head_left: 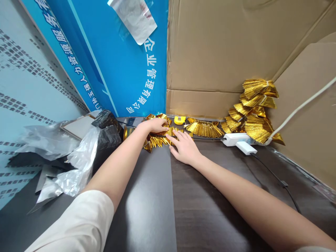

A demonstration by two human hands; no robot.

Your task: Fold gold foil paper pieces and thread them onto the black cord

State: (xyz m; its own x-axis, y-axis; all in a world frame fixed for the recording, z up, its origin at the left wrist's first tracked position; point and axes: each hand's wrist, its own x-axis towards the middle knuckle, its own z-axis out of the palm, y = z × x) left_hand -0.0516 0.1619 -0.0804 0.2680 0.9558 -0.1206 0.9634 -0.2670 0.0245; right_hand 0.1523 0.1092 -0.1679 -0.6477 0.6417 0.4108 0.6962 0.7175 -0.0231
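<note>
My left hand (156,125) reaches to the back of the table, its fingers curled together over crumpled, pleated gold foil paper (157,141). Part of that foil is hidden beneath the fingers. Just to the right, my right hand (186,148) lies palm down with its fingers apart, the fingertips touching the foil's right side. A fanned bundle of pleated gold foil (206,128) lies beyond my right hand. Behind the two hands, close to the cardboard, sits a small yellow tape measure (180,120).
Stacked gold foil fans (252,108) lean at the back right, beside a white power strip (233,139) with a plugged-in adapter (246,148) and cables. Plastic bags (84,154) crowd the left. Cardboard (204,52) and a blue printed panel (118,70) wall in the dark table (204,210).
</note>
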